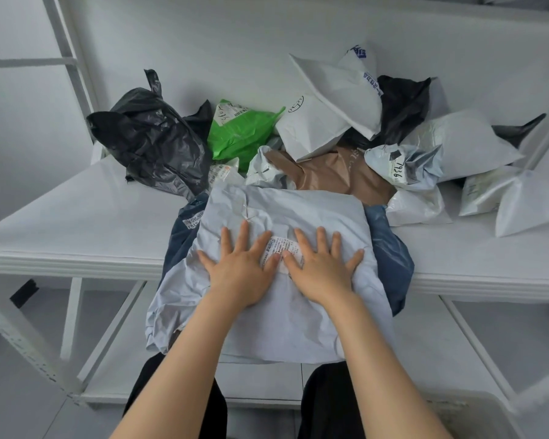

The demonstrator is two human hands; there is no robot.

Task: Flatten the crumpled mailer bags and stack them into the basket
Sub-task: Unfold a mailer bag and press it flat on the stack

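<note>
A white table runs the full width of the view, set in a white metal frame with a slanting upright at its far left corner. A plain white wall stands behind it. A lower shelf of the same frame shows beneath the front edge, above a grey floor. The person's dark trousers show at the bottom.

Along the back edge lies a heap of crumpled mailers. A black bag is toward the left, with a green bag just beside it. Two white bags lean on each other near the middle, above a brown bag. A pale bag marked 7936 lies to their right, and more white ones reach toward the right edge.

The pale grey mailer bag lies at the middle of the front edge. Its near half hangs over the edge toward the person. It rests on a dark blue bag that shows on both sides of it.

Both grips lie flat on top of this mailer, right at the table's front edge. The left grip and the right grip are spread, fingers straight and apart, palms pressing down. Their thumbs nearly touch over a torn printed label. Neither is curled round anything. The bag's surface is wrinkled around them.
</note>
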